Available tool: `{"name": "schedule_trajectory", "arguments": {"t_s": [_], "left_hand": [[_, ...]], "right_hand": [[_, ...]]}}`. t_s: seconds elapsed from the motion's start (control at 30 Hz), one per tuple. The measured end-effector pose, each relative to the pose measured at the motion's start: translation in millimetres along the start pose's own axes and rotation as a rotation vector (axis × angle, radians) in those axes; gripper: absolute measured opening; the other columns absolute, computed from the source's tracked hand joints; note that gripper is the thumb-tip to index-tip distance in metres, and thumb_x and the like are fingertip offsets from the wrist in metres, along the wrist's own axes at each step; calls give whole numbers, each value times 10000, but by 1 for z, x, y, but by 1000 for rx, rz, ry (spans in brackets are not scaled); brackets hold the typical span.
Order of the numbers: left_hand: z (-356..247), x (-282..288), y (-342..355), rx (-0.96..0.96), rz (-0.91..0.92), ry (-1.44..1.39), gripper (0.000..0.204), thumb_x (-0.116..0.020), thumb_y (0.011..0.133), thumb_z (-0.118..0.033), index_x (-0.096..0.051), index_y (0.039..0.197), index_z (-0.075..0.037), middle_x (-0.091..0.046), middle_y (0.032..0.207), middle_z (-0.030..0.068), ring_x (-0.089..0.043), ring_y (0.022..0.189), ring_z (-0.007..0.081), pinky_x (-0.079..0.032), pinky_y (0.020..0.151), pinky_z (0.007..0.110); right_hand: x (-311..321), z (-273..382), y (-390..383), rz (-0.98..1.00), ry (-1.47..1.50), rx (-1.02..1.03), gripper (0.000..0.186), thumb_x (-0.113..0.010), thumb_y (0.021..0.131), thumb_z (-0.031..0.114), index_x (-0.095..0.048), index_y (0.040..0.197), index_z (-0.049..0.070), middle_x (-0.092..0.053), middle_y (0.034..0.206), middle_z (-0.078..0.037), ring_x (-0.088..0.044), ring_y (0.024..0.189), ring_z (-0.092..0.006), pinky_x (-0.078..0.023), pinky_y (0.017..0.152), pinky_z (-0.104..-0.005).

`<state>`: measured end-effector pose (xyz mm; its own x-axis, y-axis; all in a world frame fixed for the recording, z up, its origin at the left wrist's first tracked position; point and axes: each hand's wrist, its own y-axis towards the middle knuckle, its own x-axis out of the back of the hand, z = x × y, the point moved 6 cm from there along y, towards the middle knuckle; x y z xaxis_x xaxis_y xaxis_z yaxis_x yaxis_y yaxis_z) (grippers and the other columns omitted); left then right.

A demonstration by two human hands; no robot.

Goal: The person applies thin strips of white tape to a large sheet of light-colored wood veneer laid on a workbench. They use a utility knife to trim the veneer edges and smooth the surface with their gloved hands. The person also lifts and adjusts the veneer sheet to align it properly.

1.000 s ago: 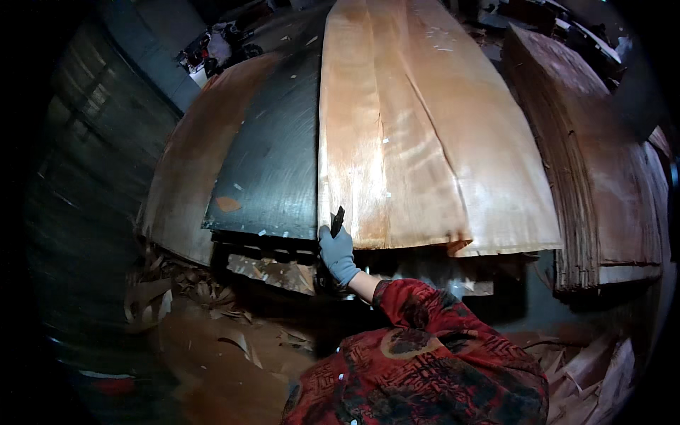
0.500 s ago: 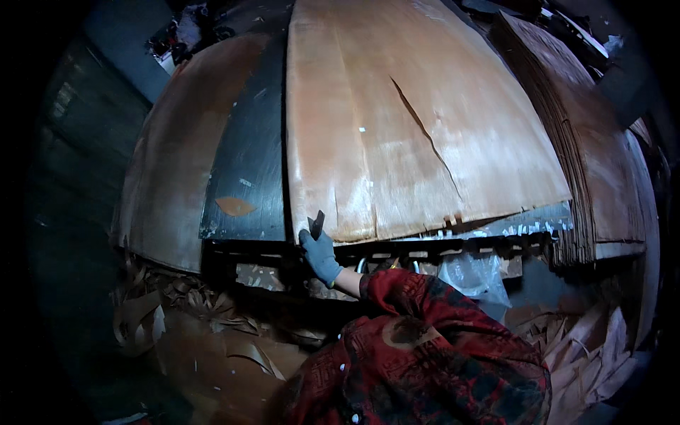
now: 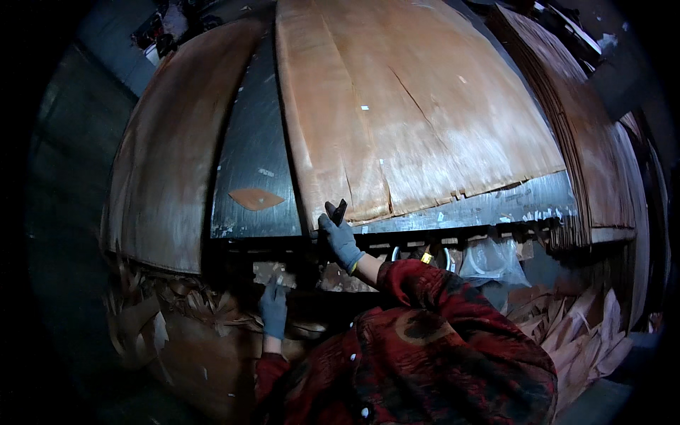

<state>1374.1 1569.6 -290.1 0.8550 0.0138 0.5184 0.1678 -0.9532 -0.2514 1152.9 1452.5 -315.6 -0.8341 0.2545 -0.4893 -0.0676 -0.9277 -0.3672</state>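
Note:
A wide sheet of brown wood veneer (image 3: 425, 134) lies over the dark table (image 3: 249, 152), with a long split running through it and a ragged near edge. My right hand (image 3: 341, 242), in a grey-blue glove, is at the sheet's near left corner. It is closed round a small dark knife-like tool (image 3: 337, 211), whose exact kind I cannot make out. Lower and to the left, my left hand (image 3: 273, 310), also gloved, is held in front of the table's edge with its fingers stretched forward. Nothing shows in it.
Another veneer sheet (image 3: 173, 149) lies at left, and a thick veneer stack (image 3: 591, 156) at right. A leaf-shaped offcut (image 3: 256, 199) rests on the table. Below are a clear plastic bag (image 3: 494, 261) and heaps of veneer scraps (image 3: 191, 301) (image 3: 584, 340).
My left hand has come into view from below. The sheet's near edge sits farther back, baring more table, and its split looks narrower. My right hand still holds the dark tool at the corner.

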Motion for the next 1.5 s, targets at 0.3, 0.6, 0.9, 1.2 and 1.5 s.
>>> {"name": "schedule_trajectory", "arguments": {"t_s": [0.3,0.6,0.9,1.2,1.5], "left_hand": [[-135,-69,103,-288,-297,711,724,-504,912,-328,-115,1447,-33,-591,954,336,-612,831,420,-481,710,455],[-107,-108,141,-168,-129,86,770,-579,863,-433,-277,1375,57,-421,1325,264,-480,1165,314,-408,936,370],[-121,-86,151,153,-260,634,282,-603,729,-83,-559,954,81,-609,695,149,-572,561,260,-461,533,372],[-138,-120,151,190,-202,837,330,-672,606,-188,-632,777,91,-639,695,231,-634,639,358,-493,579,411],[-166,-129,118,169,-443,828,409,-602,804,-334,-628,895,64,-649,819,238,-629,759,360,-470,672,434]], "right_hand": [[80,71,-59,191,-477,-75,336,-538,927,297,-584,1084,4,-635,859,-54,-556,799,-118,-455,702,-273],[499,307,-99,-1026,-644,639,454,-586,854,334,-551,1116,-36,-626,968,-228,-594,872,-332,-452,813,-401],[670,477,-71,-1373,-1173,61,642,-636,766,497,-504,1182,26,-522,1179,-289,-529,1077,-425,-433,904,-461],[716,501,-24,-1300,-1246,-72,682,-679,753,431,-462,1255,23,-490,1221,-291,-501,1137,-397,-441,928,-436],[726,515,-2,-1125,-1346,-137,690,-673,766,410,-429,1274,12,-485,1223,-302,-532,1103,-399,-449,915,-442]]}}
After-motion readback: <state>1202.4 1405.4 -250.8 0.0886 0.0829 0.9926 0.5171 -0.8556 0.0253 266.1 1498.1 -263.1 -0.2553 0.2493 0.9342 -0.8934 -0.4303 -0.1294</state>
